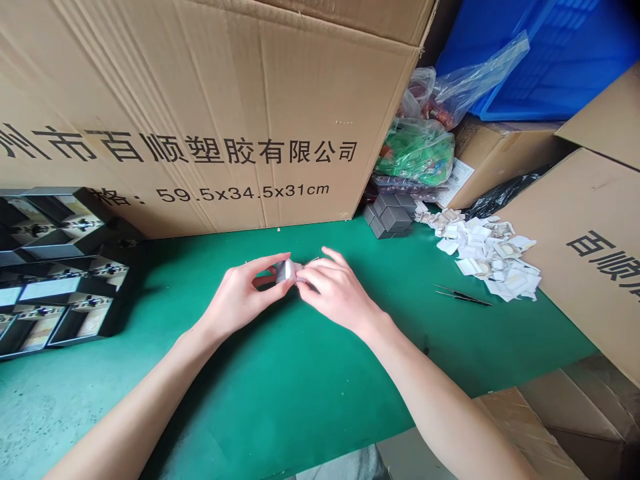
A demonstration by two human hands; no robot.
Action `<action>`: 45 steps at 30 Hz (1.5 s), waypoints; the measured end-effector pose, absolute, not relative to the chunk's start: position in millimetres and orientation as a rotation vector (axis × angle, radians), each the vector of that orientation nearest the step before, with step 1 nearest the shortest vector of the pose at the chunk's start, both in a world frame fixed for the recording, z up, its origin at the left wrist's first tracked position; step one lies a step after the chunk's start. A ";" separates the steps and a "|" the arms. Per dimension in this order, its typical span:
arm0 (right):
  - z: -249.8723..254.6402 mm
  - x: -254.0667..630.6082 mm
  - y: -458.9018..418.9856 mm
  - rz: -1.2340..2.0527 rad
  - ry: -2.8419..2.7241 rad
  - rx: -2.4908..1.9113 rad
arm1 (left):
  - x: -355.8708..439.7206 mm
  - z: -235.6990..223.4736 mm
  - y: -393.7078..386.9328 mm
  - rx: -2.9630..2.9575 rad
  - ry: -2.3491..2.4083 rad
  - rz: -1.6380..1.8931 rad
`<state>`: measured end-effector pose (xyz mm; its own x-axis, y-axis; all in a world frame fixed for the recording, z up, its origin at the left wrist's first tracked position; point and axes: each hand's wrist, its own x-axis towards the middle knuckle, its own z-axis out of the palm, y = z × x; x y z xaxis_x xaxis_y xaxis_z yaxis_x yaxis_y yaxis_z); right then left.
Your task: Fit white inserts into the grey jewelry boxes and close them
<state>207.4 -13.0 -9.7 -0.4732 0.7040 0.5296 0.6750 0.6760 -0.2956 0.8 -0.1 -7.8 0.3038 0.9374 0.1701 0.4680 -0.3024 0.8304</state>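
Over the middle of the green table, my left hand (244,291) pinches a small grey box (283,271) between thumb and fingers. A pale piece (295,268) shows at the box's right side. My right hand (341,287) is closed against that side, its thumb and fingertips pressed together and one finger raised. What the right fingertips grip is mostly hidden; a thin dark edge shows by them. Beyond my hands to the right is a stack of small dark grey boxes (391,215). Tweezers (464,296) lie on the table at the right.
A large cardboard carton (210,87) stands along the back of the green table (300,393). Open black boxes (65,267) are stacked at the left. White pieces (493,250) are heaped at the right, by bagged parts (420,153), a blue crate (540,60) and another carton (590,220).
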 end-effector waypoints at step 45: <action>-2.3 208.6 -19.1 0.738 -2.008 -0.901 | -9.5 5.0 9.6 1.558 1.238 0.739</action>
<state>208.6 -19.1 -2.3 -0.4281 0.7973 0.4254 0.3323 0.5766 -0.7464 -9.5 9.6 5.0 0.2967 0.9490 -0.1070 0.3561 -0.0060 0.9344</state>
